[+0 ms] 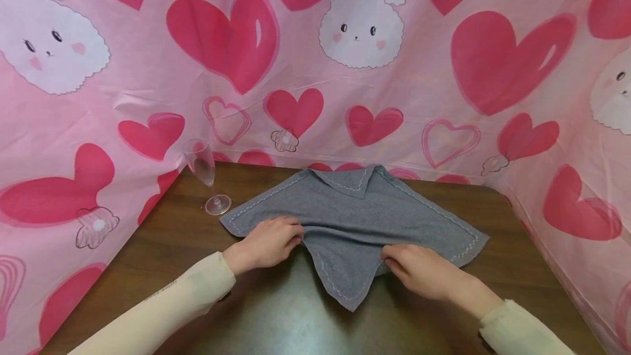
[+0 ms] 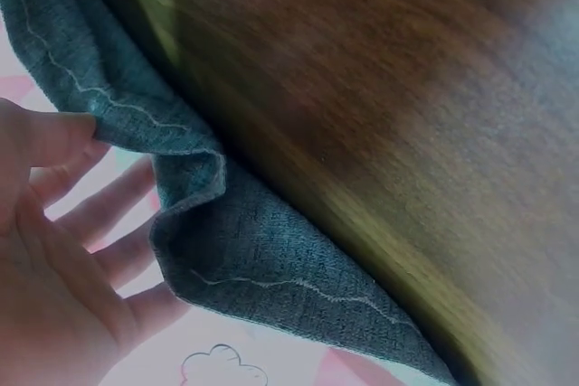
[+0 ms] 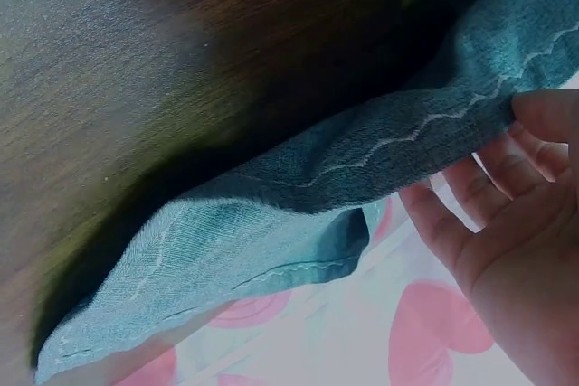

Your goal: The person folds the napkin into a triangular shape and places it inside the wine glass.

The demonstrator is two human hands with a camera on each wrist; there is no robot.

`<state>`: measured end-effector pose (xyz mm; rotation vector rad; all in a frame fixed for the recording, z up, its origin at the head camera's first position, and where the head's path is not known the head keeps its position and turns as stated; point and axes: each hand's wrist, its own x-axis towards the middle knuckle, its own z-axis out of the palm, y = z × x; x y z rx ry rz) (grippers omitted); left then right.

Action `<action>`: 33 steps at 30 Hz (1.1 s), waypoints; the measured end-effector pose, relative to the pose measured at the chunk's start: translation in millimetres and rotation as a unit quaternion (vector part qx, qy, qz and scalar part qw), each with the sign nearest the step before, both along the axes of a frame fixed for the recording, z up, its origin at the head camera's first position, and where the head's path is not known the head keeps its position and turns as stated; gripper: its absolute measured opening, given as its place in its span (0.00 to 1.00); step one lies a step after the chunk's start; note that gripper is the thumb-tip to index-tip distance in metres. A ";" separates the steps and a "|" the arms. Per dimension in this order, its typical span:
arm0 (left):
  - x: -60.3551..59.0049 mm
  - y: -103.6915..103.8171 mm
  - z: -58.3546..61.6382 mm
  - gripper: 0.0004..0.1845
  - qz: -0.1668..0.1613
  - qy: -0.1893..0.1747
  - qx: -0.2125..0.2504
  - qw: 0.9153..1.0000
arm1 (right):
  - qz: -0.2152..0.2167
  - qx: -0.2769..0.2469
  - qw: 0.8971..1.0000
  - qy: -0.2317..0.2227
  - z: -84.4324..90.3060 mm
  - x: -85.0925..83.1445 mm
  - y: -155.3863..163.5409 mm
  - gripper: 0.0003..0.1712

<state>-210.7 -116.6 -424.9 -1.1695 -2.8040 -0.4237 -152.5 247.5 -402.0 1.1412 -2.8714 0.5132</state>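
Lying spread on the dark wooden table (image 1: 276, 311), the grey cloth (image 1: 345, 207) had its far corner folded back toward the middle and a near corner hanging down as a point toward the person. White wavy stitching ran along its hems. The left hand (image 1: 268, 242) gripped the cloth's near edge left of that point, thumb on top and fingers tucked beneath the fabric, as the left wrist view showed (image 2: 63, 214). The right hand (image 1: 424, 273) pinched the near edge right of the point in the same manner, thumb pressing the hem against the fingers (image 3: 507, 187). Both hands bunched the fabric into a ridge between them.

A clear champagne flute (image 1: 207, 179) stood upright near the cloth's left corner, close to but apart from it, at the table's far left. A pink sheet printed with hearts and white rabbits (image 1: 345, 70) hung behind and along both sides of the table. Cream sleeves (image 1: 167, 305) covered both forearms.
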 end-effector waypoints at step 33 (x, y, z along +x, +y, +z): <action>18.8 -6.7 22.4 0.09 0.011 -0.007 0.059 0.998 | -0.045 -0.090 0.995 0.026 30.7 22.7 5.2 0.11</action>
